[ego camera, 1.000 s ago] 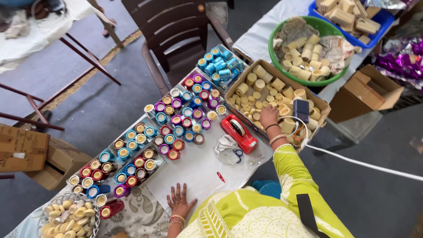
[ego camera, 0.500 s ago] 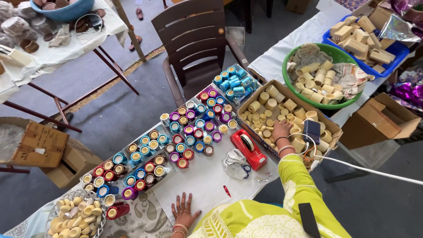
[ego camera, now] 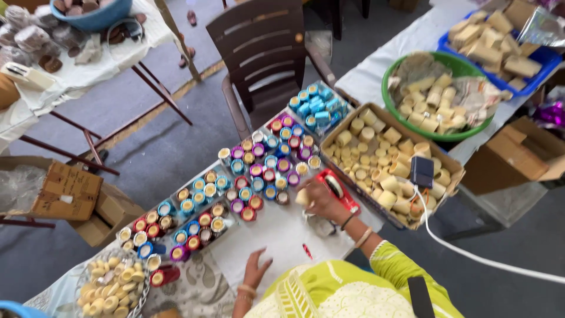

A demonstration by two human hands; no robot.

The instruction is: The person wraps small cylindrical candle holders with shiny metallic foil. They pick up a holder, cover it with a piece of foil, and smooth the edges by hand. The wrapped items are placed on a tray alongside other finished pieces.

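Head camera, high above table (ego camera: 282, 235)

Small cups (ego camera: 259, 171): purple, blue, red, pink rims | boxed blocks (ego camera: 382, 159): pale yellow | tape dispenser (ego camera: 336, 189): red | basin (ego camera: 391, 88): green | crate (ego camera: 544, 59): blue | chair (ego camera: 265, 53): dark brown | sleeve (ego camera: 406, 277): yellow-green, dotted | desk (ego camera: 282, 235): white cover.

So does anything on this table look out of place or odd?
One thing: a dark phone-like device lies on top of the plain rolls in the cardboard box, its white cable trailing off the table edge. Otherwise the coloured rolls sit in tidy rows; the right hand holds one plain roll.
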